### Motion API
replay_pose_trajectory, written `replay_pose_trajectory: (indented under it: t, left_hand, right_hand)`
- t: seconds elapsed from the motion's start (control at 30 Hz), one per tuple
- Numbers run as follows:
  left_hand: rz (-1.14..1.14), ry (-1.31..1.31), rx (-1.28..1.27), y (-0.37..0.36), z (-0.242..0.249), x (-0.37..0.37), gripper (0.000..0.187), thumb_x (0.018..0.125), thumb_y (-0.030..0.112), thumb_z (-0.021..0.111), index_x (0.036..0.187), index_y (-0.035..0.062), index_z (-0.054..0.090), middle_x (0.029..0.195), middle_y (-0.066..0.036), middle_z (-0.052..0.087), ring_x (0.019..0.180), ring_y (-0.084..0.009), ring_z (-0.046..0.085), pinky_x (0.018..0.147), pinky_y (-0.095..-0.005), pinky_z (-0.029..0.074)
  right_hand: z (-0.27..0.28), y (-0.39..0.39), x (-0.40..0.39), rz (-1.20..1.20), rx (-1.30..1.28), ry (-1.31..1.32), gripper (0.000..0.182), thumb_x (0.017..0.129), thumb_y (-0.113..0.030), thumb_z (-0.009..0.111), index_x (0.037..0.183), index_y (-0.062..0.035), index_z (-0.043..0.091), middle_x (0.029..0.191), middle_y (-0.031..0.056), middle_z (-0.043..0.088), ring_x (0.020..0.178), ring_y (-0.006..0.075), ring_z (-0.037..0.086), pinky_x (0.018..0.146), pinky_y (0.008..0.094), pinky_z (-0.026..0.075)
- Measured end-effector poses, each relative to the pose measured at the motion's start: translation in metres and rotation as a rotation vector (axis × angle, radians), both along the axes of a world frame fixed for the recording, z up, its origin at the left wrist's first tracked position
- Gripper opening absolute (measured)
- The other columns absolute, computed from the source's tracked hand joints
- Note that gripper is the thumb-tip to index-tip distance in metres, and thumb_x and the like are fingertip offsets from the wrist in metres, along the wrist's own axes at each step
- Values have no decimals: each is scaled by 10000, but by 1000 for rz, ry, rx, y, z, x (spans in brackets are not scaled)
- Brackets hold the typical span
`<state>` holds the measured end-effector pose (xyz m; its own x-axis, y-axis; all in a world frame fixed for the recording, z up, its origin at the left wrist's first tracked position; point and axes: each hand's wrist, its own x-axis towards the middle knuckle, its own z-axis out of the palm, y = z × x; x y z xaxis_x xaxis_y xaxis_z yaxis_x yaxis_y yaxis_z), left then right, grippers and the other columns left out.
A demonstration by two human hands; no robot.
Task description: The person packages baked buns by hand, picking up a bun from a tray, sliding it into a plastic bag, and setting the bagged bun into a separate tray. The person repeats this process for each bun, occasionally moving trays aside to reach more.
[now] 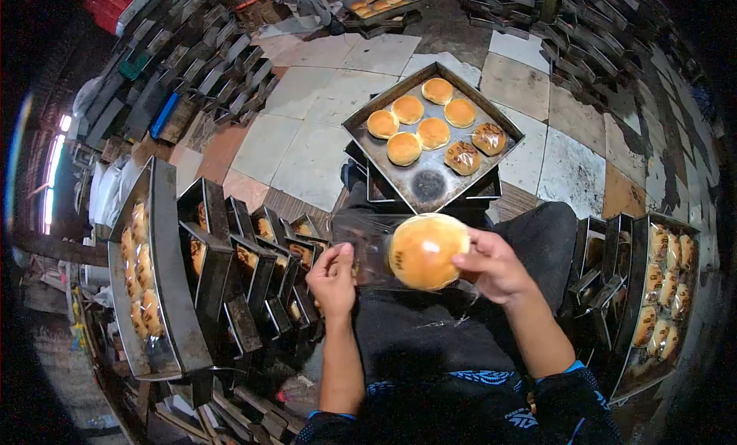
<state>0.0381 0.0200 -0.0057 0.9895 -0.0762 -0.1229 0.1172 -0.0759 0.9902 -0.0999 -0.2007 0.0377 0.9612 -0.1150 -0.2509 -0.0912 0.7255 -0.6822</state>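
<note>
A round, golden-brown bun [430, 252] with small dark marks on its left side is gripped at its right edge by my right hand [495, 268]. The fingers and thumb close around that edge. My left hand [333, 282] pinches a clear plastic bag [362, 249] just left of the bun, above my lap. The bun overlaps the bag's right part in this view. Beyond my hands, a square metal tray [454, 186] holds several plain buns [434, 133] and two shiny, dark-patterned buns [489, 139]. A dark round patch marks its near corner.
At left stands a tilted metal tray [180, 291] of wrapped buns, beside stacked trays [253, 284]. Another tray [632, 330] of wrapped buns is at right. More tray stacks [192, 69] line the far left, and a further bun tray [399, 11] sits at the back on the tiled floor.
</note>
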Motion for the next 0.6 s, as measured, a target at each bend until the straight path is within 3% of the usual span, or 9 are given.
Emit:
replay_pose_trajectory:
  t: [0.1,0.13,0.2,0.23,0.3,0.37,0.43,0.5,0.6]
  left_hand:
    - [-88,-359,126,-12,-6,1,306,946,226,644,1125,-23,638,930,-64,656,789,-124,607,721,-243,493]
    - [-77,-357,127,-18,6,-4,306,946,226,644,1125,-23,638,930,-64,656,789,-124,607,721,-243,493]
    - [-71,244,-648,-36,47,-20,542,994,421,504,1340,4,489,1084,-108,640,979,-211,617,908,-328,476]
    - [-98,237,-785,-48,52,-19,728,971,603,368,1357,-6,467,1197,-198,614,1100,-293,608,968,-384,480]
    - [-322,204,-867,-38,55,-7,774,962,615,362,1399,-22,399,1315,-215,540,1156,-310,574,997,-423,459]
    - [-301,247,-931,-41,71,-13,848,927,654,367,1430,-28,339,1375,-237,485,1202,-340,544,1028,-454,436]
    - [-84,-148,-557,-52,74,-35,899,889,690,373,1444,-16,334,1389,-267,459,1257,-386,496,1061,-499,405]
    - [-100,-251,-653,-57,81,-51,936,854,699,400,1479,12,282,1432,-287,396,1302,-437,434,1083,-551,372]
    - [-302,-108,-1256,-50,103,-32,863,859,571,463,1489,29,229,1450,-299,355,1298,-460,426,1074,-578,370]
  right_hand:
    - [6,15,8,20,-204,-16,499,866,-30,649,1335,41,492,1219,151,635,1097,204,626,977,314,468]
    - [16,21,8,-49,-612,-100,495,864,-24,640,1333,36,497,1235,167,627,1122,232,620,999,332,456]
    - [29,35,13,-124,-1202,-363,522,834,12,619,1342,27,497,1324,223,555,1237,331,552,1062,396,413]
    - [38,43,21,-100,-1275,-470,567,806,30,635,1356,-11,505,1399,232,484,1294,390,481,1076,430,402]
    - [35,57,23,-50,-1499,-555,586,796,42,636,1362,-50,516,1439,233,434,1338,417,416,1088,475,390]
    - [34,59,25,-113,-1516,-590,546,809,18,630,1341,-65,544,1422,233,454,1322,418,436,1079,485,402]
    - [38,56,25,-188,-1543,-622,507,821,-5,624,1320,-80,571,1404,233,474,1306,420,456,1070,494,414]
    - [47,49,19,-280,-1573,-742,429,842,-58,593,1270,-85,618,1362,235,513,1269,400,503,1044,481,449]
    - [47,46,22,-257,-1651,-796,400,851,-102,573,1245,-95,639,1325,225,546,1239,389,536,1013,461,481]
